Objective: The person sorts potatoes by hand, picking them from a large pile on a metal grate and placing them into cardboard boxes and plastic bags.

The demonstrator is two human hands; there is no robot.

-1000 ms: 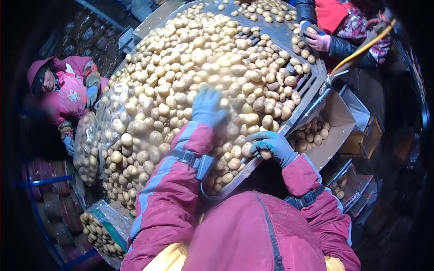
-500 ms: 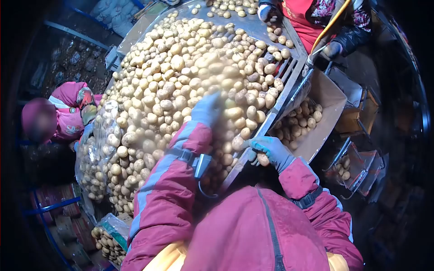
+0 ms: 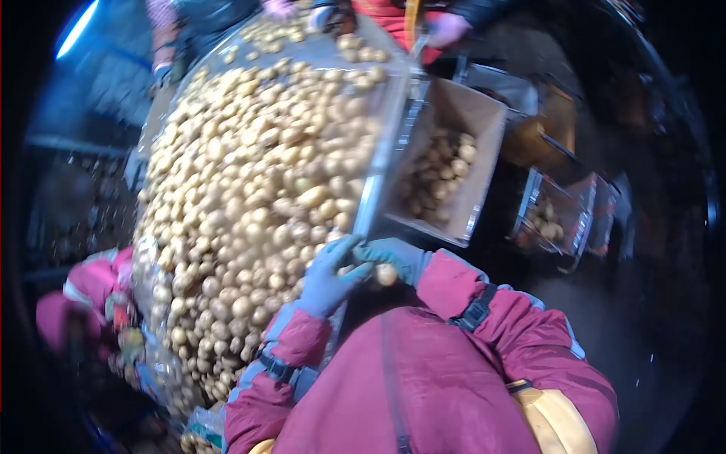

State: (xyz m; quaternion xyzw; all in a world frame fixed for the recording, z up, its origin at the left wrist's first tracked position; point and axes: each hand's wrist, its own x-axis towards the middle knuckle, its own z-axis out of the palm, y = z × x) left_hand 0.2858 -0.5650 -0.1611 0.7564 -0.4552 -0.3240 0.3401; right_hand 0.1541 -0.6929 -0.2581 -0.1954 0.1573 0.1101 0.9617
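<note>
A broad heap of pale potatoes [image 3: 234,174] covers the metal sorting table in front of me. My gloved left hand [image 3: 327,278] is at the table's near right edge, thumb and fingers curled around a pale potato [image 3: 345,270] that is mostly covered. Close against it, my gloved right hand [image 3: 399,257] is closed on another potato [image 3: 386,275], whose pale underside shows below the fingers. The fingertips of both hands meet or nearly meet. Motion blur softens the details.
Right of the table's metal rim [image 3: 372,193] stands an open carton [image 3: 484,144] partly filled with potatoes. Farther right is a bag-lined frame [image 3: 529,189] holding a few. Co-workers stand at the left, including a pink sleeve [image 3: 98,280], and at the far side near a red apron [image 3: 386,19].
My left hand has come back from the middle of the heap to my right hand at the edge. It now has a potato. My view has turned, shifting the table and carton leftward.
</note>
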